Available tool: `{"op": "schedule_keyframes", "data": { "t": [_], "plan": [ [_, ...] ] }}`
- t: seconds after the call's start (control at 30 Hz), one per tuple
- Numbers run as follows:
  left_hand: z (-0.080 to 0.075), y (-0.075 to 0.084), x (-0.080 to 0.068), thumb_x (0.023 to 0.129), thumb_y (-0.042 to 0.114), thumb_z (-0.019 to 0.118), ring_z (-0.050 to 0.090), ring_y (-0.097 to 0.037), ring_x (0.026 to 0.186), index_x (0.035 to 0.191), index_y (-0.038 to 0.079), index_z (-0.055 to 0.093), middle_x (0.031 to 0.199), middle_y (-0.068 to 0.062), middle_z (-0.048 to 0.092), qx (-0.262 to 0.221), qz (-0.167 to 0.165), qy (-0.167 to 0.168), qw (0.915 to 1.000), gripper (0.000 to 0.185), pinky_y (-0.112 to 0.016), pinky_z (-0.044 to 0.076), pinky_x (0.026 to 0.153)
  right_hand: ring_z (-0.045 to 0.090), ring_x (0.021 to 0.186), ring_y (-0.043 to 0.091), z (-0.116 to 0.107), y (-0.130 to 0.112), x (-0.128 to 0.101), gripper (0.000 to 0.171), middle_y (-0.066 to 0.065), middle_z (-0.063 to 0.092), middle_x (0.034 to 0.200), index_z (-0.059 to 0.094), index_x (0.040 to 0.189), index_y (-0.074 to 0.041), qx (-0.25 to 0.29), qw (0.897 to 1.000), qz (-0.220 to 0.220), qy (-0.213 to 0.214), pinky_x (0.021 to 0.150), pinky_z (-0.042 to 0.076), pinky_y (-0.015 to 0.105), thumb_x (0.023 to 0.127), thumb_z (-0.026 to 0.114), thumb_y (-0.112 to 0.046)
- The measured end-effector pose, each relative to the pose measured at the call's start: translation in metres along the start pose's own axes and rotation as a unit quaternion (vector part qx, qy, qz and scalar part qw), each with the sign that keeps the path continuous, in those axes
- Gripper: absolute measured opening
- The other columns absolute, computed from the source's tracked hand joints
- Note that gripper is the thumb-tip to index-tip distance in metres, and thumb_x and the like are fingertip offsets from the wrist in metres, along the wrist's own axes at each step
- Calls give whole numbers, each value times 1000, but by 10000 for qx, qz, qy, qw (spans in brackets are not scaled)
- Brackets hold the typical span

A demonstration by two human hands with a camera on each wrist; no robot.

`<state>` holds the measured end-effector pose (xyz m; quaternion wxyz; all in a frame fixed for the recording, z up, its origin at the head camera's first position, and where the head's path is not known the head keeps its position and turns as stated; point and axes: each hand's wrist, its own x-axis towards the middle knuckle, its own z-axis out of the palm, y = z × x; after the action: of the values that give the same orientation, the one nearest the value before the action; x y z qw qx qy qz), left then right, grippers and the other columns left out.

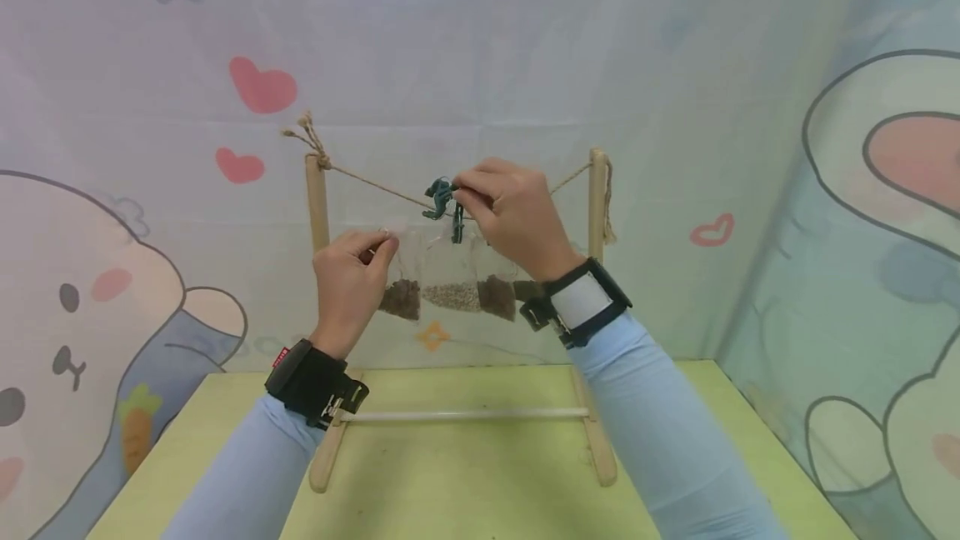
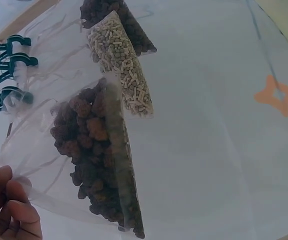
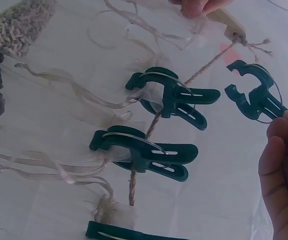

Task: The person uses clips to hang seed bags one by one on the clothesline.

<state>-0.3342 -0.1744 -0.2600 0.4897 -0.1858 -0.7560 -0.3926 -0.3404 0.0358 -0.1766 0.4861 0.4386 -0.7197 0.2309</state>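
My left hand (image 1: 350, 280) pinches the top edge of a sheer drawstring bag (image 2: 38, 187) that holds reddish-brown stones (image 2: 91, 135). In my right hand (image 1: 517, 211), fingertips and thumb squeeze the handles of a dark green spring clip (image 3: 258, 97), whose jaws are spread with nothing between them. It is held above the twisted rope (image 3: 206, 67), near the left hand's bag. Further along, green clips (image 3: 171, 95) fasten other sheer bags to the rope. One of these bags contains pale pellets (image 2: 121, 60); another holds dark brown stones (image 1: 497, 297).
Two wooden posts (image 1: 317, 202) carry the sagging rope, its frayed knot at the left post. The rack's feet (image 1: 600, 448) stand on a yellow-green table (image 1: 465, 473), joined by a white crossbar (image 1: 465, 415). A cartoon-printed cloth (image 1: 480, 48) hangs behind.
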Motion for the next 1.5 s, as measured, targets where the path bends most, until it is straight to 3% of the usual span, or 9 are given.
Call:
{"op": "schedule_keyframes", "data": {
  "t": [0.23,0.53,0.77,1.03,1.3,1.5],
  "plan": [
    [8,-1,10,93,11,66,58,-25,71,100,2,77,84,-15,69,285,-372,-196,9987,16,-32,42,60,65,78,21,7,4,14,12,11,71,88,76,95,1,-228,9983,165,-516,67,54,29,91,67,-6],
    [16,-5,11,93,12,65,62,-26,74,102,3,77,89,-15,71,267,-803,-395,9956,17,-33,45,63,65,81,21,16,9,16,13,11,71,89,76,94,-1,-431,9904,575,-1179,71,53,30,93,64,-6],
    [19,-7,12,93,13,66,63,-26,75,101,3,77,90,-14,72,368,-797,-335,9956,17,-33,46,64,64,80,22,21,9,18,15,10,69,88,77,95,-4,-551,9816,691,-1691,72,53,30,94,63,-7],
    [16,0,16,92,11,67,62,-27,71,102,1,76,86,-16,71,59,-417,-171,9990,17,-32,43,60,66,81,24,27,6,24,15,12,71,89,77,97,-2,-399,9821,836,-1642,74,54,33,94,63,-8],
    [17,3,17,96,9,61,61,-26,66,103,-2,75,82,-16,66,-55,-580,-535,9969,19,-29,41,56,66,84,22,27,4,23,17,12,71,95,75,103,-4,-135,9723,1111,-2052,73,54,32,93,67,-15],
    [20,0,15,95,7,61,57,-27,64,104,-3,74,78,-17,62,139,-539,-575,9968,19,-30,38,55,65,92,25,24,3,23,28,11,69,100,73,110,-4,-183,9608,1178,-2504,80,54,34,90,72,-24]
  ]
}}
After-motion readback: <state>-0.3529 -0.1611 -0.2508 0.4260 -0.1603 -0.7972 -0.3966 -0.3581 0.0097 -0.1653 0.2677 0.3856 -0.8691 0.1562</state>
